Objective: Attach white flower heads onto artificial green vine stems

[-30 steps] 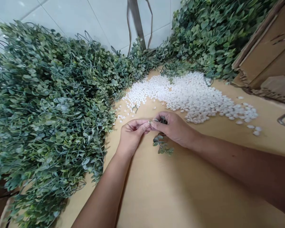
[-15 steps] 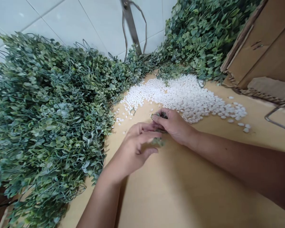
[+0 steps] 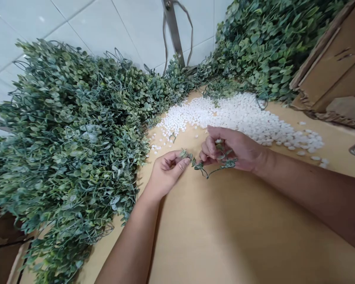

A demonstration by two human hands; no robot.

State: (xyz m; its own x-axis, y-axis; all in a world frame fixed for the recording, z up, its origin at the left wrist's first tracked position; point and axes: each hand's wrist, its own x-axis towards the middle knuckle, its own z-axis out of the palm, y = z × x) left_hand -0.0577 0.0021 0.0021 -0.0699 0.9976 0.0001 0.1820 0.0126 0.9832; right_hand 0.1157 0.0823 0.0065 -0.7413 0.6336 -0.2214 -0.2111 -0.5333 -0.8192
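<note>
My left hand (image 3: 166, 174) pinches the leafy tip of a small artificial green sprig (image 3: 208, 167) between thumb and forefinger. The sprig's thin wire stem curves to the right, where my right hand (image 3: 232, 148) curls its fingers around the other end. Both hands hover just above the tan tabletop (image 3: 225, 236). Right behind my right hand lies a spread of small white beads (image 3: 239, 116).
A big heap of artificial leafy sprigs (image 3: 68, 134) fills the left side, and another heap (image 3: 254, 43) lies at the back right. Cardboard boxes (image 3: 334, 67) stand at the right. A metal bar with straps (image 3: 174, 35) rises at the back against the tiled wall.
My hands have drawn apart and stretched the sprig out between them; half a second ago the left hand was open over it, before that both pinched close together.
</note>
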